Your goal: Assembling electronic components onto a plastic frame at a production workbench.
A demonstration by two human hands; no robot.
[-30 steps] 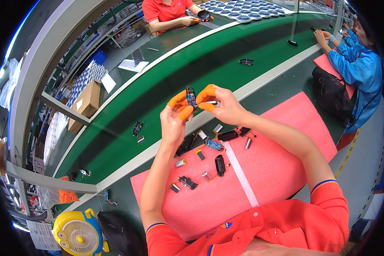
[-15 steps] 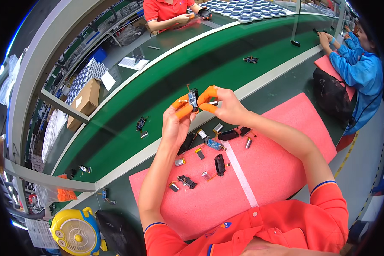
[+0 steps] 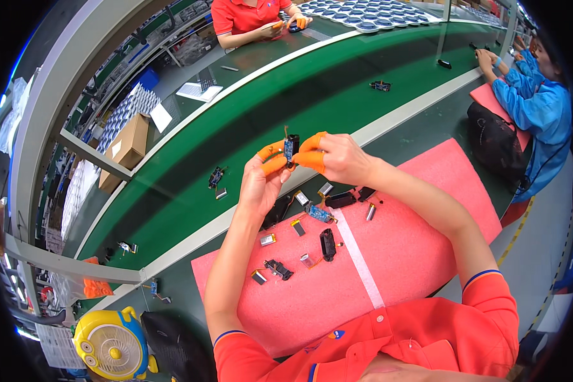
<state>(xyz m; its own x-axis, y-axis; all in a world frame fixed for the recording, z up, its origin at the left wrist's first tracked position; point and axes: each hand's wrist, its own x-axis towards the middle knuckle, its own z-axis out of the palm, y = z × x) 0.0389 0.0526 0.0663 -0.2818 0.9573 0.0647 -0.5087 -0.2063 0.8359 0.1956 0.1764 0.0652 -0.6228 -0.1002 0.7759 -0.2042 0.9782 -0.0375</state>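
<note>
My left hand (image 3: pixel 261 181), with orange finger cots, pinches a small black housing with a blue circuit board (image 3: pixel 290 150), held upright above the foam's far edge. A thin wire sticks up from its top. At its right side, my right hand (image 3: pixel 340 157) has its orange-covered fingertips pressed together; whatever they grip is hidden. Below, on the pink foam pad (image 3: pixel 420 210), lie a blue circuit board (image 3: pixel 319 213), a black housing (image 3: pixel 328 244), a black housing with wires (image 3: pixel 278 270) and several small silver battery cells (image 3: pixel 268 239).
Beyond the pad runs a green conveyor belt (image 3: pixel 325 95) carrying boards with battery cells (image 3: pixel 216 177). Left stand a yellow toy-shaped fan (image 3: pixel 111 344) and a metal frame post (image 3: pixel 25 165). A person in red (image 3: pixel 248 19) works across; another in blue (image 3: pixel 541 108) sits at right.
My right fingertips have closed in against the housing's side, and the pale piece seen between them is now hidden. Parts on the belt have shifted slightly right.
</note>
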